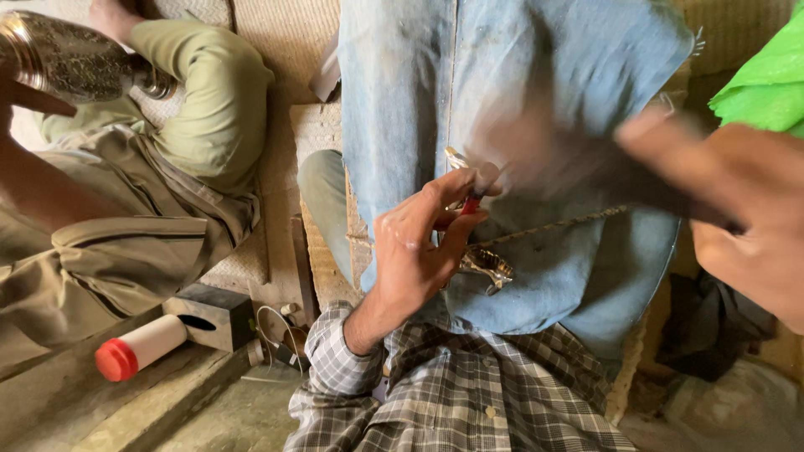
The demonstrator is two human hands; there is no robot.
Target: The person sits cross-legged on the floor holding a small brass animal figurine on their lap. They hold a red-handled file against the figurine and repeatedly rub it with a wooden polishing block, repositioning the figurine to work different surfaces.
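My left hand (414,247), in a plaid sleeve, reaches up from the bottom over a pale blue denim cloth (519,75) on my lap. Its fingers are pinched on a small shiny metal piece (484,264) that has a red part (470,205) at the fingertips. A thin twisted rod (561,223) runs from that piece to the right. My right hand (737,213) is large and motion-blurred at the right edge, above and beside the rod. I cannot make out what it holds.
At the left sits another person in olive clothes (126,218), holding an engraved metal vessel (67,54). A white bottle with a red cap (138,347) lies by a black block (209,314). Green cloth (766,75) shows at the top right. Woven matting covers the floor.
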